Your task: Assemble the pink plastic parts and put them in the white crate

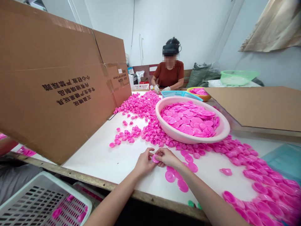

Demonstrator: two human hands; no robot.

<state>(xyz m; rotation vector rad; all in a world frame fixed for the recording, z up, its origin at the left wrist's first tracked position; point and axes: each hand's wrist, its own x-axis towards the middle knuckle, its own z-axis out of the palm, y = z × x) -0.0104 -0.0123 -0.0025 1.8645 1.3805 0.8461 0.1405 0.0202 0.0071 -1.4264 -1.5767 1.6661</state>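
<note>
One pink disc (155, 158) was held over the tabletop (94, 157), near one pale pink basin (162, 121). Left hand (145, 161) and right hand (165, 157): each grip nearly closed, fingers pinching that disc. Two green pieces (191, 203) lay at the near edge.

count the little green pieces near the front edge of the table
2: one green piece near the front edge of the table, another just right of it, beside the right forearm, which may hide more.
</note>
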